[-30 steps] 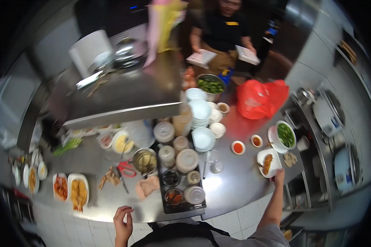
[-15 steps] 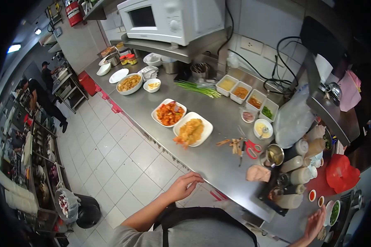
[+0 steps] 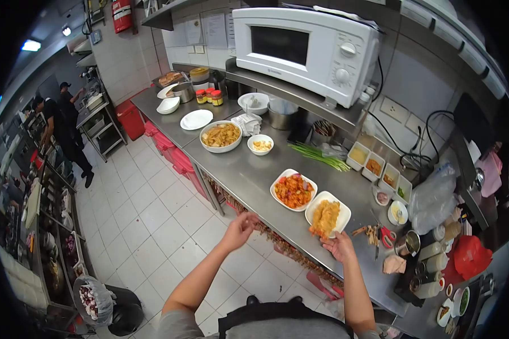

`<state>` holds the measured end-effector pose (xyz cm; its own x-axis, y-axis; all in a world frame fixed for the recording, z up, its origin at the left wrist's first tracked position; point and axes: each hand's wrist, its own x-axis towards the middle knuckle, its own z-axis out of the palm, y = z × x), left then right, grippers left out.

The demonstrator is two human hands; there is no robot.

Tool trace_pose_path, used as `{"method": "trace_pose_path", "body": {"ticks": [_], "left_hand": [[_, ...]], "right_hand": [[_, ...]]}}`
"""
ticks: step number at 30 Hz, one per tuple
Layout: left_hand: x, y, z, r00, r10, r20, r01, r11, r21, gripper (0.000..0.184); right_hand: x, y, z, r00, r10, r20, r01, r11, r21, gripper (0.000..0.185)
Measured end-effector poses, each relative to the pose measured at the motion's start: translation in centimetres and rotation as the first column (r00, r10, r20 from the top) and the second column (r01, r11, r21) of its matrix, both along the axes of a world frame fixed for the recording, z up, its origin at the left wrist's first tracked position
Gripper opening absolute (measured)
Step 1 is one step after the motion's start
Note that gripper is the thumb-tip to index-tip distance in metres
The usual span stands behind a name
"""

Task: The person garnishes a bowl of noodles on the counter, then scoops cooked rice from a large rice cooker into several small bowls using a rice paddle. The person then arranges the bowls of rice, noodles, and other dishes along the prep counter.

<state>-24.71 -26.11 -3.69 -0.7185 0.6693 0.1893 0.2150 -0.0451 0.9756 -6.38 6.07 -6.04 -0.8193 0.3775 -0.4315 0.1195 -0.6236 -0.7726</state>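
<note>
A white square dish (image 3: pixel 345 214) holds golden battered fried food, with orange tail-like ends toward the counter's front edge. My right hand (image 3: pixel 340 248) is at this dish's near corner, its fingers and thumb closed on the rim beside those ends. Just left of it stands a second white dish (image 3: pixel 276 199) with chunks in red-orange sauce. My left hand (image 3: pixel 239 230) hangs in the air off the front edge of the counter, empty, with fingers loosely bent and apart.
On the steel counter (image 3: pixel 240 169) stand a bowl of noodles (image 3: pixel 220 136), a small white bowl (image 3: pixel 261 144), spring onions (image 3: pixel 322 156) and tubs of toppings (image 3: pixel 373 166). Red scissors (image 3: pixel 387 237) and sauce bottles (image 3: pixel 430 251) are at right. A microwave (image 3: pixel 305 51) sits above. Two people (image 3: pixel 56 127) work far left.
My right hand has come from the far right, near the sauces, to the fried-food dish. My left hand has risen slightly and moved left. The view has turned, shifting the counter rightward.
</note>
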Motion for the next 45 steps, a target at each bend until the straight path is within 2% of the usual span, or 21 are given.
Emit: {"method": "trace_pose_path", "body": {"ticks": [3, 7, 11, 13, 14, 17, 18, 19, 20, 21, 23, 25, 28, 31, 33, 36, 39, 40, 43, 44, 45], "left_hand": [[-6.9, 1.6, -0.7, 0.889, 0.136, 0.437, -0.168, 0.985, 0.036, 0.046], [-13.7, 4.1, -1.1, 0.789, 0.261, 0.557, -0.314, 0.95, 0.0, 0.05], [-19.3, 5.8, -1.2, 0.612, 0.195, 0.766, -0.438, 0.89, 0.123, 0.057], [-24.6, 5.5, -4.9, 0.527, 0.036, 0.849, -0.444, 0.864, 0.239, 0.044], [-27.2, 5.7, -6.6, 0.464, 0.003, 0.886, -0.498, 0.828, 0.258, 0.046], [-29.3, 7.0, -5.0, 0.432, 0.102, 0.896, -0.603, 0.771, 0.203, 0.057], [-30.8, 7.3, -5.7, 0.411, 0.088, 0.907, -0.613, 0.763, 0.204, 0.059], [-31.6, 8.1, -6.4, 0.468, 0.143, 0.872, -0.636, 0.74, 0.22, 0.064], [-32.4, 8.8, -6.3, 0.521, 0.202, 0.829, -0.657, 0.716, 0.239, 0.069], [-33.0, 9.9, -5.5, 0.474, 0.279, 0.835, -0.735, 0.647, 0.201, 0.071], [-32.0, 11.9, -2.9, 0.349, 0.418, 0.839, -0.873, 0.47, 0.129, 0.076], [-34.0, 13.0, -4.3, 0.356, 0.454, 0.817, -0.909, 0.369, 0.192, 0.075], [-34.0, 13.8, -3.2, 0.244, 0.573, 0.782, -0.953, 0.292, 0.084, 0.071], [-33.8, 13.9, -2.2, 0.18, 0.636, 0.75, -0.96, 0.279, -0.006, 0.068], [-33.1, 13.5, -1.4, 0.145, 0.652, 0.744, -0.962, 0.27, -0.049, 0.064], [-34.0, 11.2, -3.7, 0.264, 0.552, 0.79, -0.932, 0.358, 0.062, 0.062], [-35.4, 7.1, -7.0, 0.478, 0.429, 0.767, -0.782, 0.605, 0.149, 0.048], [-37.0, 5.4, -9.6, 0.677, 0.195, 0.71, -0.594, 0.714, 0.371, 0.027], [-31.0, 3.2, -6.3, 0.748, 0.22, 0.626, -0.485, 0.825, 0.289, 0.04], [-27.4, 3.2, -2.8, 0.662, 0.217, 0.718, -0.516, 0.827, 0.225, 0.037], [-28.2, 2.0, -4.9, 0.694, -0.094, 0.714, -0.287, 0.873, 0.394, 0.037]], "right_hand": [[-1.9, 1.0, -0.8, 0.995, -0.093, 0.042, 0.086, 0.986, 0.14, 0.036], [-3.2, 4.9, -0.4, 0.999, -0.052, 0.008, 0.051, 0.987, 0.149, 0.031], [-3.6, 8.0, 0.5, 0.988, -0.111, 0.11, 0.085, 0.972, 0.22, 0.038], [-3.4, 7.9, 1.4, 0.903, -0.335, 0.271, 0.114, 0.793, 0.599, 0.038], [-2.6, 7.4, 1.5, 0.861, -0.452, 0.234, 0.057, 0.542, 0.838, 0.028], [-0.6, 5.1, -0.8, 0.838, -0.537, 0.096, -0.036, 0.121, 0.992, 0.015], [-0.5, 3.0, 0.1, 0.85, -0.41, 0.33, -0.116, 0.465, 0.877, 0.009], [-0.4, 1.1, -1.1, 0.893, -0.137, 0.429, -0.179, 0.766, 0.617, 0.011], [-0.7, -1.5, -1.9, 0.916, 0.089, 0.39, -0.248, 0.891, 0.379, 0.014], [-1.8, -4.2, -1.3, 0.889, 0.311, 0.337, -0.361, 0.928, 0.095, 0.033], [-4.3, -8.2, -4.0, 0.911, 0.407, 0.057, -0.403, 0.912, -0.07, 0.047], [-8.5, -10.8, -8.0, 0.923, 0.096, -0.372, -0.301, 0.782, -0.546, 0.047], [-14.9, -12.3, -8.1, 0.974, 0.15, -0.17, -0.161, 0.985, -0.054, 0.041], [-17.5, -12.5, -3.5, 0.879, -0.325, -0.348, 0.183, 0.905, -0.383, 0.054], [-17.7, -11.9, -1.4, 0.884, -0.31, -0.35, 0.179, 0.916, -0.358, 0.059], [-19.2, -10.2, -1.7, 0.886, -0.301, -0.353, 0.157, 0.91, -0.383, 0.068], [-20.5, -8.6, -0.5, 0.897, -0.318, -0.306, 0.216, 0.921, -0.324, 0.072], [-20.5, -8.3, 0.1, 0.902, -0.328, -0.281, 0.248, 0.926, -0.283, 0.072], [-21.0, -6.8, -1.4, 0.885, -0.357, -0.3, 0.279, 0.921, -0.272, 0.072], [-20.6, -6.7, -1.8, 0.917, -0.297, -0.267, 0.225, 0.937, -0.269, 0.07], [-19.8, -6.4, -2.1, 0.944, -0.234, -0.233, 0.17, 0.949, -0.266, 0.068]]}}
